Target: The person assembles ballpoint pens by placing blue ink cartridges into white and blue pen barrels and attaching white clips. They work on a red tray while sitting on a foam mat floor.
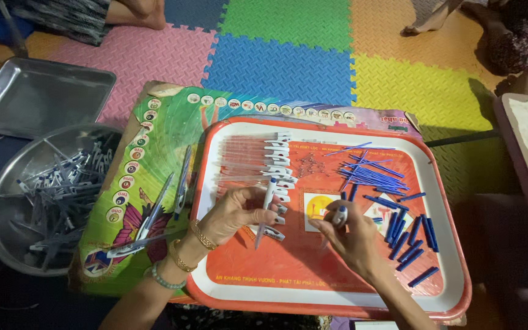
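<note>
My left hand (234,212) holds a clear pen barrel with a blue tip (266,205) upright over an orange tray with a white rim (453,244). My right hand (351,235) pinches a small white and blue pen part (340,215) just right of it. A row of clear pen barrels with white clips (258,160) lies at the tray's upper left. Thin blue refills (371,173) are piled at the upper right. Short blue caps (412,239) are scattered along the right side.
A round metal bowl (7,183) full of assembled pens stands at the left, with a flat metal tray (38,91) behind it. A few finished pens (160,208) lie on a colourful board (166,128). Other people's legs show at the top.
</note>
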